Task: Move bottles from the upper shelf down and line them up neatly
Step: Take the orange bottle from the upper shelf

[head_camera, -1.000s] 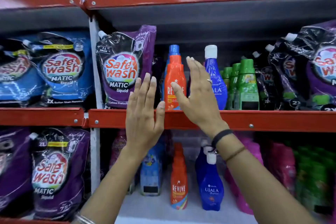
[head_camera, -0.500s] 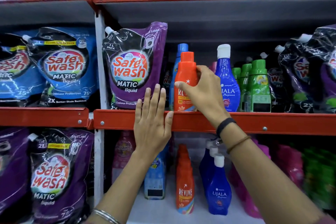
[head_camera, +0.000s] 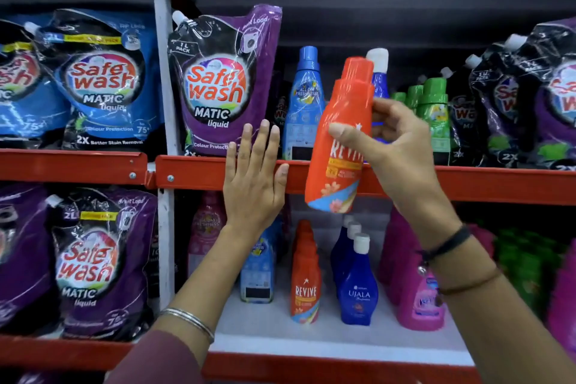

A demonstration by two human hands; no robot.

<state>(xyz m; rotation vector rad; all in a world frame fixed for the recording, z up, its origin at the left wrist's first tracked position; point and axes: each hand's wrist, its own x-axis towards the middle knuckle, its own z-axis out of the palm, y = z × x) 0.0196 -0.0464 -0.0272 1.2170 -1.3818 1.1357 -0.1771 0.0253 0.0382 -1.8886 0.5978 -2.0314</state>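
Observation:
My right hand grips an orange Revive bottle, tilted and lifted clear of the upper shelf, its base hanging in front of the red shelf rail. My left hand lies flat and open against that rail, left of the bottle. On the upper shelf stand a light blue bottle, a dark blue white-capped bottle partly hidden behind the held one, and green bottles. The lower shelf holds a row of orange Revive bottles and blue Ujala bottles.
Purple and blue Safewash pouches fill the shelves to the left and far right. Pink bottles and a light blue bottle flank the lower rows. A white upright post divides the bays.
My right hand closed on the orange bottle, then pulled it off the upper shelf toward me and tilted it. My left hand stayed on the rail.

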